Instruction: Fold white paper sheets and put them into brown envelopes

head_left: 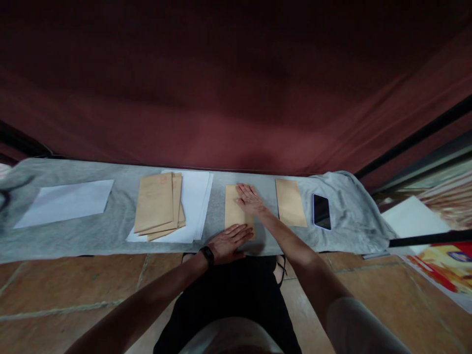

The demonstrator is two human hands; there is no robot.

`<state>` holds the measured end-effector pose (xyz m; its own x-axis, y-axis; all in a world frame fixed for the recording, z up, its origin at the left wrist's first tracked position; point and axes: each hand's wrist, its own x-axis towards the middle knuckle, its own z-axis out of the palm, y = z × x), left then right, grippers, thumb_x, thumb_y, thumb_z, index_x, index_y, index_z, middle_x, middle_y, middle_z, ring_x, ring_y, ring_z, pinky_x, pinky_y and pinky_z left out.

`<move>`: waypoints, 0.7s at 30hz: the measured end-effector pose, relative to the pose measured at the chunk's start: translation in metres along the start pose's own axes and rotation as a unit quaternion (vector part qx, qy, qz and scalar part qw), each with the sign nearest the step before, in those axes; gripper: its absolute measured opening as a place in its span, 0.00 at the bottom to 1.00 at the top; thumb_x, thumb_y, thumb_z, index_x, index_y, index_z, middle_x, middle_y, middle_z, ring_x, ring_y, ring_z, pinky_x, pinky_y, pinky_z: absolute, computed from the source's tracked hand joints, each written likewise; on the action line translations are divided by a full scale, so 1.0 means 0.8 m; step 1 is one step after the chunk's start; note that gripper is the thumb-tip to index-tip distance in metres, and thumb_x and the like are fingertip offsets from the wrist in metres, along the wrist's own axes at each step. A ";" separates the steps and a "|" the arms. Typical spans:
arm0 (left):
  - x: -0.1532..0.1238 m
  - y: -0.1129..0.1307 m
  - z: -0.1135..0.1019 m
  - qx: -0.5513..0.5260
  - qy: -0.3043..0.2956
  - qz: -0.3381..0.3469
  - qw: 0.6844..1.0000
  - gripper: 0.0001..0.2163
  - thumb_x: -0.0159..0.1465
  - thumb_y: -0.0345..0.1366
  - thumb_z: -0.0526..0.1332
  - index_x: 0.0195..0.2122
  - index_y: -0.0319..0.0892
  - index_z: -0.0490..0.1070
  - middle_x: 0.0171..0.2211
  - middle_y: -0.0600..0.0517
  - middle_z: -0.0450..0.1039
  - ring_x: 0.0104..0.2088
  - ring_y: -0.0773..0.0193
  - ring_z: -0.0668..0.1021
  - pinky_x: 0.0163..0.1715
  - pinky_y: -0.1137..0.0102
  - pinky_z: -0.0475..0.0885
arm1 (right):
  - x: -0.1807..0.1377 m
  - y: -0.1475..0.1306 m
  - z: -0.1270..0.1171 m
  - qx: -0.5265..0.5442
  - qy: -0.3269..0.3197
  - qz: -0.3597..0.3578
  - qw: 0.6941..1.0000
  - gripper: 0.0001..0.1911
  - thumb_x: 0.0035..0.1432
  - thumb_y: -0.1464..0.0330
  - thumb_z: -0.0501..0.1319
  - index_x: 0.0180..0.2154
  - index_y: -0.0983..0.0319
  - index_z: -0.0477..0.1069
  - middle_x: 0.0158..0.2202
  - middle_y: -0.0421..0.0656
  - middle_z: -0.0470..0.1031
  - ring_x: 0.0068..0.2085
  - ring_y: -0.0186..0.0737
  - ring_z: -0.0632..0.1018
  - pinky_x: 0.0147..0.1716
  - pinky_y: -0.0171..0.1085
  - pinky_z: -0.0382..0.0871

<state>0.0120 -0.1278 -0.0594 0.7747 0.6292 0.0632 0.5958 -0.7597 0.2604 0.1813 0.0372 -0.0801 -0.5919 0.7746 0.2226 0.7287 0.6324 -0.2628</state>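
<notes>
A brown paper envelope [232, 211] lies flat in front of me on the grey cloth. My right hand [250, 198] rests on its upper right part, palm down with the fingers stretched out. Across its lower end lies my left hand [229, 242], also flat, with a dark band on the wrist. Both hands cover parts of the envelope, and neither grips anything. Another brown envelope [291, 202] lies apart to the right. On the left, several brown envelopes [155, 202] overlap in a pile on top of white paper sheets [197, 204].
The grey cloth [121, 216] covers a long narrow surface. A phone [322, 212] lies near its right end, a white sheet [70, 201] at the left. Behind hangs a dark red curtain [221, 123]. Dark poles [416, 137] and a printed red and yellow item [448, 268] are at the right.
</notes>
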 end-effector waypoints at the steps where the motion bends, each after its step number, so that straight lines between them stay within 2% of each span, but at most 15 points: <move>1: 0.000 0.000 -0.001 -0.004 0.001 -0.001 1.000 0.34 0.68 0.51 0.56 0.71 0.47 0.48 0.72 0.48 0.49 0.71 0.54 0.52 0.69 0.57 0.49 | 0.004 -0.002 0.001 -0.002 0.000 -0.004 1.000 0.30 0.71 0.58 0.49 0.69 0.64 0.53 0.71 0.47 0.50 0.72 0.45 0.52 0.72 0.51 0.41; 8: 0.000 0.001 -0.002 -0.008 0.001 0.004 1.000 0.34 0.67 0.51 0.57 0.71 0.46 0.49 0.72 0.48 0.50 0.71 0.53 0.52 0.69 0.57 0.48 | 0.019 -0.025 0.011 0.006 -0.040 -0.038 0.998 0.29 0.71 0.61 0.49 0.69 0.62 0.53 0.71 0.45 0.51 0.71 0.43 0.56 0.71 0.50 0.44; 13: 0.001 0.000 0.000 -0.006 0.005 0.004 1.000 0.34 0.67 0.51 0.57 0.71 0.45 0.49 0.72 0.47 0.49 0.71 0.53 0.53 0.69 0.59 0.49 | 0.006 -0.047 0.012 0.010 -0.069 -0.091 0.993 0.28 0.71 0.60 0.51 0.68 0.59 0.56 0.71 0.42 0.52 0.70 0.41 0.57 0.71 0.49 0.46; 18: 0.001 0.000 -0.001 -0.003 -0.013 -0.005 1.000 0.31 0.70 0.52 0.52 0.70 0.45 0.52 0.69 0.46 0.57 0.67 0.54 0.62 0.68 0.59 0.51 | -0.021 -0.053 0.015 0.052 -0.062 -0.162 0.983 0.24 0.70 0.59 0.54 0.65 0.50 0.61 0.69 0.34 0.57 0.69 0.37 0.60 0.71 0.45 0.49; 21: 0.001 0.001 -0.003 0.002 -0.012 -0.002 1.000 0.30 0.70 0.53 0.50 0.70 0.46 0.51 0.69 0.47 0.56 0.68 0.56 0.60 0.68 0.59 0.49 | -0.023 -0.045 0.015 0.064 -0.040 -0.171 0.982 0.23 0.70 0.60 0.53 0.64 0.50 0.62 0.69 0.34 0.57 0.69 0.37 0.61 0.70 0.45 0.50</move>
<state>0.0127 -0.1273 -0.0571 0.7769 0.6284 0.0396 0.5999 -0.7578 0.2565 0.1620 0.0003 -0.0862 -0.8229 0.5125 0.2454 0.4374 0.8470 -0.3021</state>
